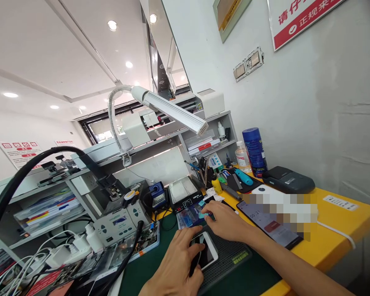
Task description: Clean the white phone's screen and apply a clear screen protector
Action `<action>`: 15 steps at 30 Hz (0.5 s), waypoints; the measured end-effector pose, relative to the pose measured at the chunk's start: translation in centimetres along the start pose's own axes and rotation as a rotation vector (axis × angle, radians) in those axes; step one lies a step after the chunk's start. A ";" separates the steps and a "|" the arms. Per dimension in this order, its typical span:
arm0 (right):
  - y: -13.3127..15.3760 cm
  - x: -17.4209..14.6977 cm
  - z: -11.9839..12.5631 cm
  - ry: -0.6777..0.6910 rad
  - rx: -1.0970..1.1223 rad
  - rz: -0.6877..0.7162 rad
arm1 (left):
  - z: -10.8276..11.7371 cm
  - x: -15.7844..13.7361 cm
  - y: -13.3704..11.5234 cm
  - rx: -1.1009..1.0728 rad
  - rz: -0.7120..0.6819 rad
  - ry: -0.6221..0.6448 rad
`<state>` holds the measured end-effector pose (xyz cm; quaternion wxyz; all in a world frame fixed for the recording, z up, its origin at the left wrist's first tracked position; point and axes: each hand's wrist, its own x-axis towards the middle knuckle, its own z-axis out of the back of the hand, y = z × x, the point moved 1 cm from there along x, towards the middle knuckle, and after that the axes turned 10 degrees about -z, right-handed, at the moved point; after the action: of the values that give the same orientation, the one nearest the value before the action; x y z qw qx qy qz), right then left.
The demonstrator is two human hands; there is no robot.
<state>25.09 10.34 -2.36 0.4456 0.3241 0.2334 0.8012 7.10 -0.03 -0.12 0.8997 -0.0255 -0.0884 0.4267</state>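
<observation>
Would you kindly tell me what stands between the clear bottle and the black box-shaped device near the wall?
The head view shows a blue can there.

The left hand (174, 257) and right hand (224, 220) are ungloved, with bare fingers and wrists and slender, slightly tapering fingers. The right forearm (292, 262) is bare too, slim and smooth in outline up to where the view cuts it off; of the left arm, little beyond the wrist shows.

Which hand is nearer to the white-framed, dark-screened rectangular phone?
Left. The left hand touches the phone; the right hand is beyond it, apart from it, by a small light-blue object.
</observation>
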 end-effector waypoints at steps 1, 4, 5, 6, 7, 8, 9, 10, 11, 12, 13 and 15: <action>0.0 0.0 0.0 -0.002 -0.003 0.001 | -0.1 0.1 0.0 0.002 -0.004 0.000; -0.1 0.0 -0.1 -0.015 -0.013 0.005 | -0.3 0.3 -0.1 0.016 -0.019 -0.009; -0.1 0.0 -0.1 -0.021 -0.015 0.008 | -0.4 0.3 -0.1 0.020 -0.021 -0.017; -0.2 0.1 -0.2 -0.025 -0.016 0.011 | -0.5 0.3 -0.2 0.024 -0.025 -0.028; -0.2 0.1 -0.2 -0.029 -0.016 0.013 | -0.7 0.3 -0.3 0.025 -0.030 -0.040; -0.3 0.1 -0.3 -0.030 -0.017 0.014 | -0.8 0.2 -0.4 0.026 -0.037 -0.053; -0.4 0.2 -0.3 -0.031 -0.016 0.013 | -0.8 0.1 -0.5 0.029 -0.046 -0.068; -0.4 0.2 -0.4 -0.030 -0.016 0.013 | -0.9 0.1 -0.6 0.033 -0.056 -0.084; -0.4 0.2 -0.4 -0.030 -0.017 0.013 | -1.0 0.0 -0.6 0.039 -0.066 -0.098; -0.5 0.2 -0.5 -0.031 -0.018 0.014 | -1.1 -0.1 -0.7 0.044 -0.073 -0.108; -0.5 0.2 -0.5 -0.031 -0.020 0.014 | -1.2 -0.1 -0.7 0.049 -0.077 -0.115; -0.6 0.2 -0.5 -0.030 -0.029 0.016 | -1.4 -0.1 -0.6 0.055 -0.084 -0.122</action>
<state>24.95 10.72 -3.04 0.4474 0.3314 0.2125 0.8031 7.78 -0.43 -1.38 0.9100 0.0289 -0.1324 0.3918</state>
